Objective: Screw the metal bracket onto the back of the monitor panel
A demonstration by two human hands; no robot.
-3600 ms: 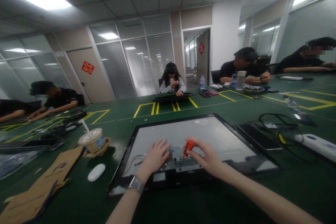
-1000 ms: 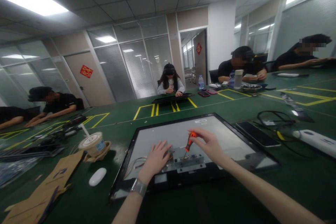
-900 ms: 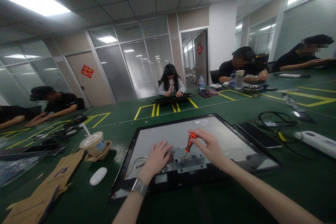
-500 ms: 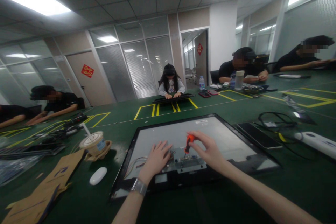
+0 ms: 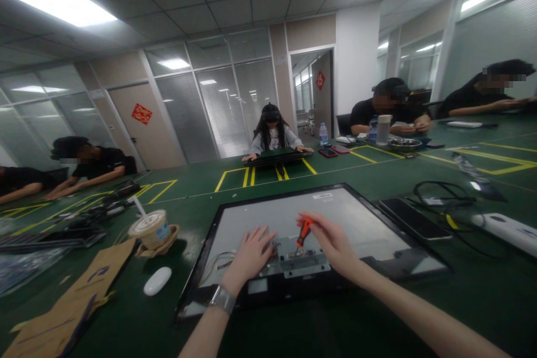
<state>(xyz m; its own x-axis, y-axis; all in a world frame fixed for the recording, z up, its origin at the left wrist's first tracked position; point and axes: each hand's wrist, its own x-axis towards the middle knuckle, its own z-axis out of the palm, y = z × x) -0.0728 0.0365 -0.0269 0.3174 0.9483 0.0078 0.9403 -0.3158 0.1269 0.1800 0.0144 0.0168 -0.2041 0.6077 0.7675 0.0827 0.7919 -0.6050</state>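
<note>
A monitor panel lies back-up on the green table in front of me, with a metal board cover near its lower edge. My right hand is closed round a small orange-handled screwdriver, tip down on the metal cover. My left hand, with a watch on its wrist, rests flat on the panel just left of the cover, fingers spread. Thin wires run out to the left of that hand.
A lidded cup with a straw, a white mouse and brown cardboard lie to the left. A phone, black cables and a white power strip lie to the right. Other people sit around the table.
My right hand has lifted the screwdriver upright and kept shifting it slightly on the metal cover. My left hand has stayed flat. The person across has spread both hands out on their panel.
</note>
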